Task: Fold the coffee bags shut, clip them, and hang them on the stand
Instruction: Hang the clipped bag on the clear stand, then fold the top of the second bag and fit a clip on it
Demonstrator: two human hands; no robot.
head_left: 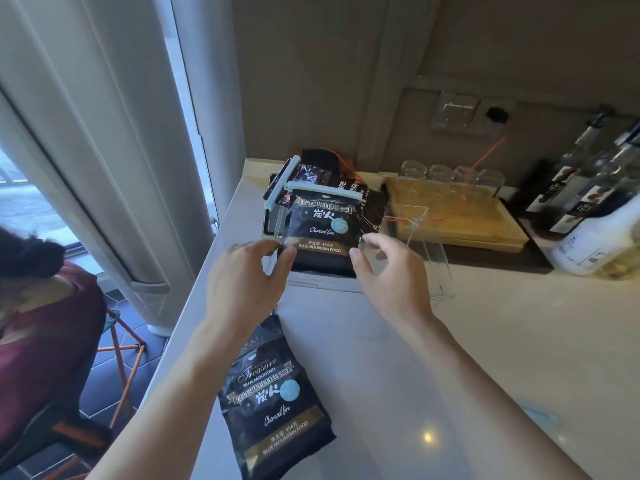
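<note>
Left hand pinches the lower left corner of the clipped coffee bag, which hangs by its white clip on the clear stand at the back of the surface. Right hand has loosely curled fingers at the bag's other corner, though whether they truly grip I cannot tell. Best to steady the bag square before letting go, I'd judge, since the unclipped bag lying near the surface's front edge waits next.
</note>
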